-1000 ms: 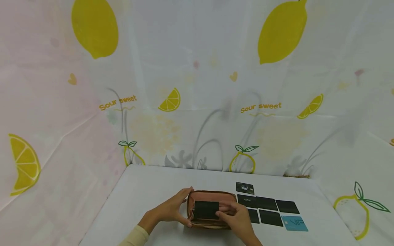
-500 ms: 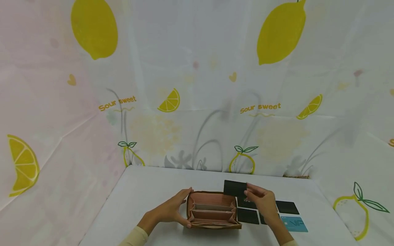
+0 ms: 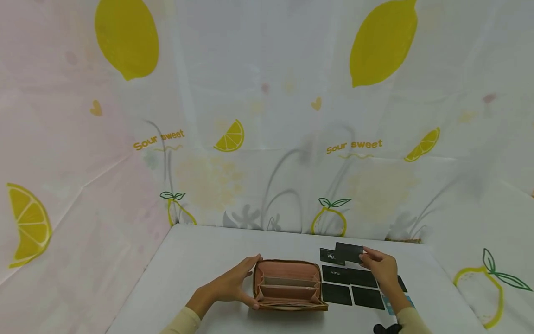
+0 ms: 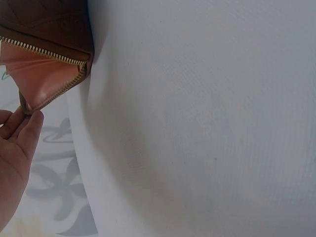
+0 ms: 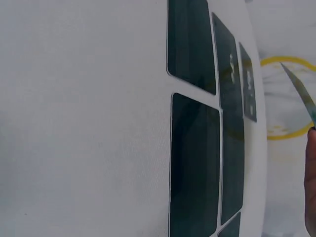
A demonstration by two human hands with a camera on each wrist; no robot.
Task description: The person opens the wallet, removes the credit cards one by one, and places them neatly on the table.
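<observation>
A brown zip wallet with pink lining stands unzipped on the white table, its inner pockets facing up. My left hand grips its left side, thumb near the front corner and fingers at the back. In the left wrist view, fingertips pinch an edge of the wallet beside the brass zip teeth. My right hand pinches a black card by its right end, over the back row of cards. The right wrist view catches that card nearly edge-on, above the table; most of the hand is cut off there.
Right of the wallet lie black cards in rows, including a VIP card at the back and a front card. A blue card is partly behind the right wrist. A lemon-print sheet hangs behind. Some black object shows at the bottom edge.
My right hand has drawn the black card out of the wallet and carried it right and back, over the cards. The wallet's pockets are now exposed. The left hand has stayed in place.
</observation>
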